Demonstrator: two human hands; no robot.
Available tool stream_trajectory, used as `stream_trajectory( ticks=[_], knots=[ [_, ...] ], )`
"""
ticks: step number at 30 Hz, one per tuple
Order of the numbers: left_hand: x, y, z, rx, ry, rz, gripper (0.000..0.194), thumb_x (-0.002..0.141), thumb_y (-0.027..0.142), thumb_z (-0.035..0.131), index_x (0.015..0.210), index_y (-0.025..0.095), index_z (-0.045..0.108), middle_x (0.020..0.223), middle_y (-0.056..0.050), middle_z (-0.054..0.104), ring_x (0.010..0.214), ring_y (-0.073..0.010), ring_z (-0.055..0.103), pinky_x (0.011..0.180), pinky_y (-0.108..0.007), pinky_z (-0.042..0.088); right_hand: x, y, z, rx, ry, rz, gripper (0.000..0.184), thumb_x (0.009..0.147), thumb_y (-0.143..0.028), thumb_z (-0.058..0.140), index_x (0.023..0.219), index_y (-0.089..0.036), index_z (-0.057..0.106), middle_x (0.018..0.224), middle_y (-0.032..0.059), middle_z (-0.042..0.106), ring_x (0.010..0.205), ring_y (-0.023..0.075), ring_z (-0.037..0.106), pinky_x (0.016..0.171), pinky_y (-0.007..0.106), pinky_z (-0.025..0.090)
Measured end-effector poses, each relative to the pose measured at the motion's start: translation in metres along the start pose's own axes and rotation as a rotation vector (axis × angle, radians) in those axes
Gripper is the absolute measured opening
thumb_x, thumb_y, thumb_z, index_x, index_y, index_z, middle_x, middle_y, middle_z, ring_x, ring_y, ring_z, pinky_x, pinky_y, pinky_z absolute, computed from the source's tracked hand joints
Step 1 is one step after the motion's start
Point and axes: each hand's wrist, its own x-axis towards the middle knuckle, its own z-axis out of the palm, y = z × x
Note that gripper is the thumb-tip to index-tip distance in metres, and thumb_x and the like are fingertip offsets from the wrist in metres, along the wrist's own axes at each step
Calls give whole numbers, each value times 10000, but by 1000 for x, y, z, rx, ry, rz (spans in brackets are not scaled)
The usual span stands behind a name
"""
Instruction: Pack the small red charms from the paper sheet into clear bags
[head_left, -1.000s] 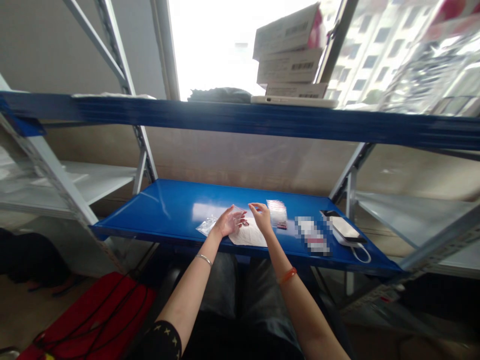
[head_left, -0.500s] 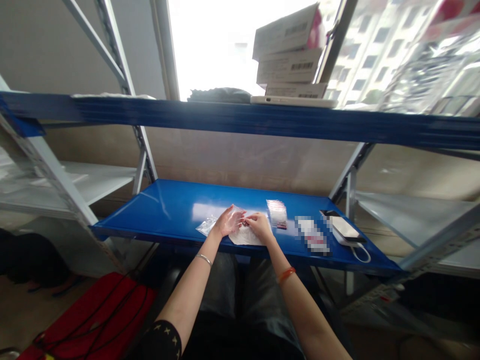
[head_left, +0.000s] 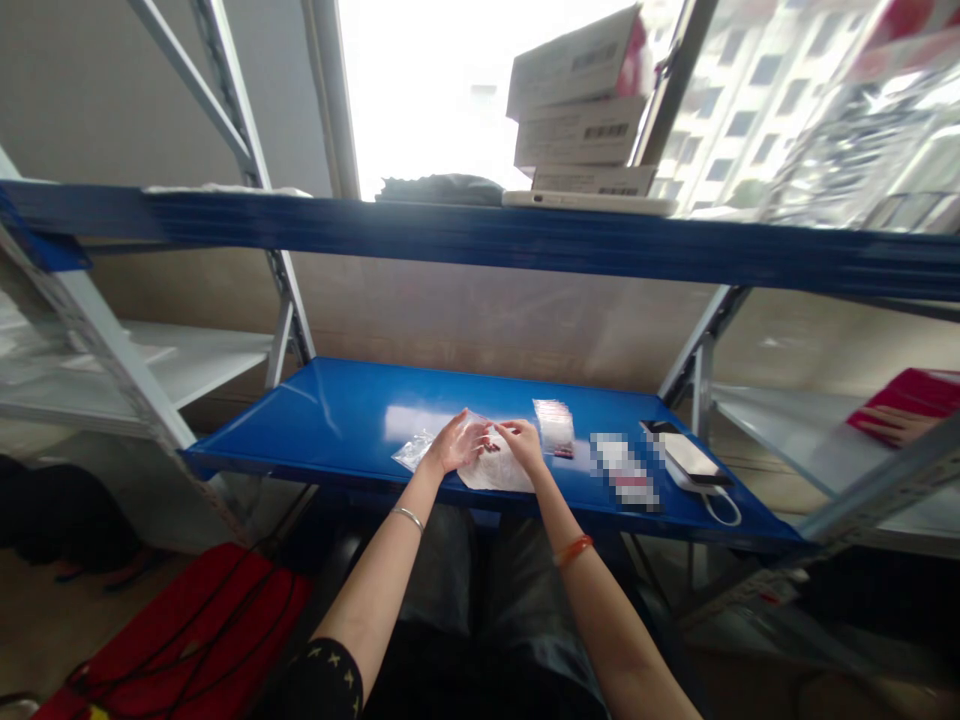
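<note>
My left hand (head_left: 454, 445) is closed on a clear plastic bag (head_left: 477, 417) low over the blue tabletop. My right hand (head_left: 523, 443) has its thumb and forefinger together at the bag's right edge; whatever is between the fingertips is too small to make out. Several small dark red pieces (head_left: 491, 447) show between the two hands. Beneath lies a crumpled white sheet (head_left: 496, 475), partly covered by my hands. Left of my left hand are more clear plastic bags (head_left: 411, 453). A row of overlapping small clear packets (head_left: 553, 425) lies beyond my right hand.
A blurred-out packet (head_left: 624, 470) and a phone (head_left: 686, 455) with a white cable (head_left: 724, 508) lie at the right. Overhead runs a blue shelf (head_left: 420, 235) bearing stacked boxes (head_left: 577, 130). Another person's hand (head_left: 896, 425) touches a red item (head_left: 911, 395) on the right shelf.
My right fingertips have risen slightly away from the red pieces to the bag's edge. My left hand stays put. Another person's hand and a red item have appeared at the far right.
</note>
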Motion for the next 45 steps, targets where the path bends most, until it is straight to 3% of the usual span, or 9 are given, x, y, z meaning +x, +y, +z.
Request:
stream_trajectory(
  ticks=[6,11,15,20,26,31,35,45],
  knots=[
    [-1,-1,3,17,29,21,544,892,497,378,1035,38,632,738,-113,702,670,-179,654,664,-263,458,9,-28,-13,115,88,0,370,732,-481,585,792,-138,709,851,102,691,793,194,606,719,293,462],
    [0,-1,2,16,69,43,501,887,480,404,958,54,658,767,-116,700,678,-174,640,662,-265,441,5,-56,-15,217,47,-57,346,703,-496,630,747,-162,709,826,79,679,753,181,593,705,292,460],
    [3,-2,-1,7,71,54,467,865,481,455,910,67,666,778,-124,694,688,-183,633,676,-280,430,2,-62,-8,224,3,-94,337,699,-498,635,717,-171,712,794,72,668,729,175,585,691,289,457],
    [3,-3,-1,-18,40,54,463,872,473,442,903,70,667,766,-109,699,681,-180,638,680,-280,440,3,-55,-4,207,-7,-121,335,714,-497,615,697,-176,710,769,71,674,720,180,587,695,299,456],
    [-1,2,-1,-59,-12,52,561,891,508,362,1038,33,622,765,-122,708,669,-188,661,638,-271,470,2,-32,-7,102,30,-48,316,775,-419,522,795,-166,710,835,82,703,793,197,611,710,298,452],
    [-2,4,-5,-100,-61,113,596,887,525,340,1147,36,558,800,-129,704,694,-212,672,635,-302,493,-12,-9,-2,29,-42,-29,220,721,-317,552,742,-168,713,727,60,696,687,185,610,661,291,448],
    [-3,4,-5,-103,-47,138,600,881,528,353,1177,41,540,801,-121,698,693,-202,667,616,-293,494,-23,0,2,-35,-71,-23,193,692,-279,568,726,-171,724,697,51,671,634,172,583,645,291,444],
    [-3,3,0,-83,29,145,522,881,495,396,1101,65,594,761,-96,692,649,-169,650,578,-262,484,-25,6,5,-126,-37,-42,212,723,-269,550,782,-176,730,758,68,630,716,191,574,719,315,448]
  ],
)
